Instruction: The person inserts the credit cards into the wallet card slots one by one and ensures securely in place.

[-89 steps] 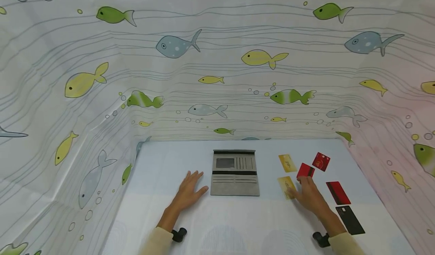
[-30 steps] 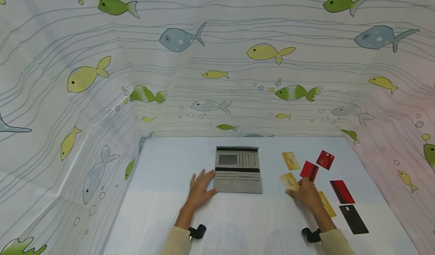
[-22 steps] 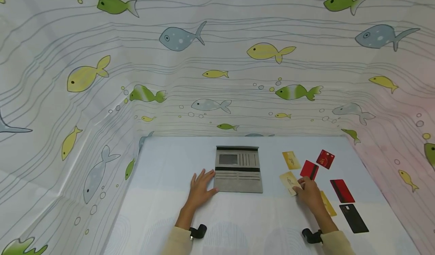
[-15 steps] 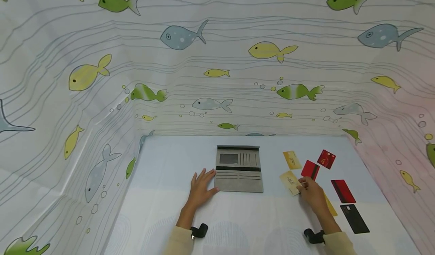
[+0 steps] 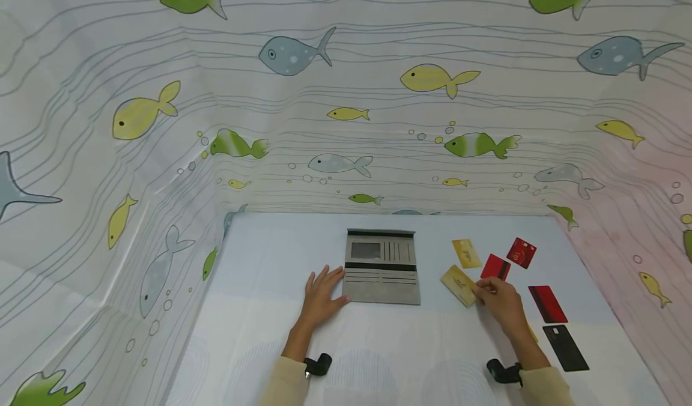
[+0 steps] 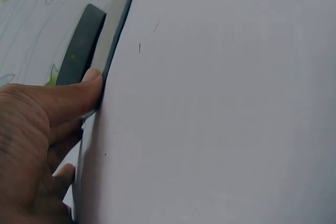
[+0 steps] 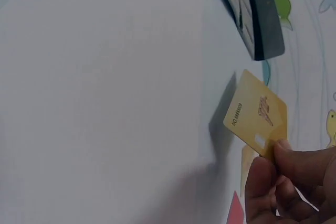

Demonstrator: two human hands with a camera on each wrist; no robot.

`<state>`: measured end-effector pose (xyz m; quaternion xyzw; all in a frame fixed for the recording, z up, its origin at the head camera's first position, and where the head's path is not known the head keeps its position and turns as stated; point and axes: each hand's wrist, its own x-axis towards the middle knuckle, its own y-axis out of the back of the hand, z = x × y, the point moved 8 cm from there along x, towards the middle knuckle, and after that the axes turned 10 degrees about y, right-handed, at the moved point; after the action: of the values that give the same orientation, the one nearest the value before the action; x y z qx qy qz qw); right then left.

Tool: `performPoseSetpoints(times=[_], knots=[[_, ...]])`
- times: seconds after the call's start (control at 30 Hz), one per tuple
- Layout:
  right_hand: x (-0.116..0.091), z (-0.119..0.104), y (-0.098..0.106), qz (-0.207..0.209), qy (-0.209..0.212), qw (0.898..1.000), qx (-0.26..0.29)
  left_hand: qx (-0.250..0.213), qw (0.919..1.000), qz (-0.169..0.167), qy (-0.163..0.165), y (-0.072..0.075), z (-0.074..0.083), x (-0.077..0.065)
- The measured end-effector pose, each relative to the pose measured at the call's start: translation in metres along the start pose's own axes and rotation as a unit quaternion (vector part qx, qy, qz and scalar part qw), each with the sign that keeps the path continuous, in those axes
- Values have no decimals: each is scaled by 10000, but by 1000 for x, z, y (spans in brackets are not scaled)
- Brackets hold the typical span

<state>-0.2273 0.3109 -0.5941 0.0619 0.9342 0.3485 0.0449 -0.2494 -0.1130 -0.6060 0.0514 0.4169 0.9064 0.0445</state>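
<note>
A grey wallet (image 5: 381, 287) lies unfolded on the table, with black bands, a dark window and card slots showing. My left hand (image 5: 320, 299) rests at its left edge, fingers extended; in the left wrist view the thumb touches the wallet's edge (image 6: 116, 35). My right hand (image 5: 503, 302) pinches a gold card (image 5: 458, 284) by its right corner between thumb and fingers. Seen from the right wrist, this gold card (image 7: 257, 111) is tilted up off the table, its shadow beside it. Another gold card (image 5: 467, 253) lies just behind.
Around the right hand lie a red card with a dark stripe (image 5: 494, 266), a red VIP card (image 5: 521, 253), another striped red card (image 5: 548, 304) and a black card (image 5: 565, 348). A gold card (image 5: 534, 334) is mostly hidden by the right wrist. Fish-print sheeting surrounds the white table (image 5: 259, 256).
My left hand has come rightward to the wallet's edge. My right hand has taken hold of the gold card, raised it off the table and turned it. The head view has shifted slightly.
</note>
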Motion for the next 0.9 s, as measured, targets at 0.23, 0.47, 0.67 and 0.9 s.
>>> performPoseSetpoints(times=[0.23,0.47,0.67,0.9], knots=[[10,-15,-4,94,250,9992,303,-9,9999,-95,63,-2,-1,1],[19,-34,-13,-62,323,9980,540,-42,9999,-44,83,-1,-2,0],[29,-50,-23,-167,659,9966,465,-56,9999,-41,133,-4,-5,1],[40,-72,-41,-402,1002,9930,474,-13,10000,-20,57,-5,-6,2]])
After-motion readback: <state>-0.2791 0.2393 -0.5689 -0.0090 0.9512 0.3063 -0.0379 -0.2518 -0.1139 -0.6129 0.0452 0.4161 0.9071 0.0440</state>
